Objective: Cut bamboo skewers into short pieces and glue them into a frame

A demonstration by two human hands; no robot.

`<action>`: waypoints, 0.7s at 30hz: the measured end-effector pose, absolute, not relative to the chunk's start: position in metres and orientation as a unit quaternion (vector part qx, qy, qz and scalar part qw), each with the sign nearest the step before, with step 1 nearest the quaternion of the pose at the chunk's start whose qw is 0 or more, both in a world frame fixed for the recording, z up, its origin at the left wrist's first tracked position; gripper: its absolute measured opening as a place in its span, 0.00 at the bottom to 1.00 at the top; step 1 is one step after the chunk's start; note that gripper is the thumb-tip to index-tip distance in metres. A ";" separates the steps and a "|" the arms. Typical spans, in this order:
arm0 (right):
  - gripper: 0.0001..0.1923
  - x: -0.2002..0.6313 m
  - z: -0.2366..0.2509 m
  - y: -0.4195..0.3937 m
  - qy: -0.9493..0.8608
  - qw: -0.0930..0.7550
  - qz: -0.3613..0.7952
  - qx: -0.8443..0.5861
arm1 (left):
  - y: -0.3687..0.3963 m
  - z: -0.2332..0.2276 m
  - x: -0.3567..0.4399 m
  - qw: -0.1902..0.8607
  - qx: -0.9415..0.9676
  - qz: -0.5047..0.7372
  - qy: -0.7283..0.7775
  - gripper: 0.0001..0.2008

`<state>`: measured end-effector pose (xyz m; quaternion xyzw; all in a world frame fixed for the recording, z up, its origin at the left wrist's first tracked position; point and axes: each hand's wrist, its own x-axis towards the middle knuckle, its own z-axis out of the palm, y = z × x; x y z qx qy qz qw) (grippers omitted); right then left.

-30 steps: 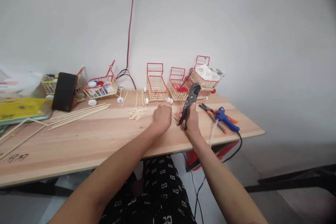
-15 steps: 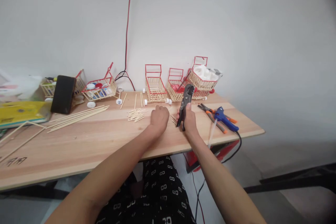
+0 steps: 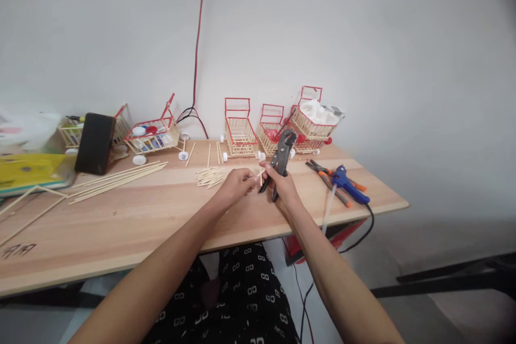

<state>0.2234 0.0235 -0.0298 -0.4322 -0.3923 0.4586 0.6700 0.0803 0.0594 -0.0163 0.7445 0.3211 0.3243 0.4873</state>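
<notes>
My right hand point(image 3: 282, 181) is wrapped round a black hand cutter point(image 3: 284, 151), its jaws pointing up and away from me. Close by on the left, my left hand point(image 3: 238, 185) pinches a short wooden stick point(image 3: 260, 173) between thumb and fingers. The stick reaches toward my right thumb; whether the thumb touches it I cannot tell. A pile of short cut sticks point(image 3: 209, 176) lies on the wooden table point(image 3: 169, 231) just left of my left hand. Behind my hands stands a small stick-built cart point(image 3: 241, 131) with red edges and white wheels.
More stick carts point(image 3: 155, 137) line the wall. Long sticks point(image 3: 121, 181) lie to the left, near a black phone point(image 3: 95, 142) and a yellow packet point(image 3: 36, 172). On the right are a blue glue gun point(image 3: 349, 185) with a cord and orange-handled pliers point(image 3: 334, 188).
My left hand has risen from the table with a short stick in its fingertips. My right hand, still round the cutter, has shifted slightly left, bringing the hands close together.
</notes>
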 end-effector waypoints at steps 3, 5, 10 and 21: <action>0.17 0.220 -0.035 0.029 -0.368 0.663 0.472 -0.450 | 0.058 -0.017 0.082 0.484 0.748 0.329 0.313 0.11; 0.17 0.219 -0.037 0.032 -0.367 0.659 0.474 -0.455 | 0.057 -0.016 0.083 0.497 0.739 0.328 0.315 0.11; 0.15 0.216 -0.034 0.028 -0.387 0.661 0.488 -0.418 | 0.056 -0.014 0.083 0.523 0.708 0.340 0.332 0.08; 0.12 0.216 -0.040 0.021 -0.438 0.655 0.442 -0.428 | 0.050 -0.016 0.080 0.359 0.755 0.390 0.387 0.09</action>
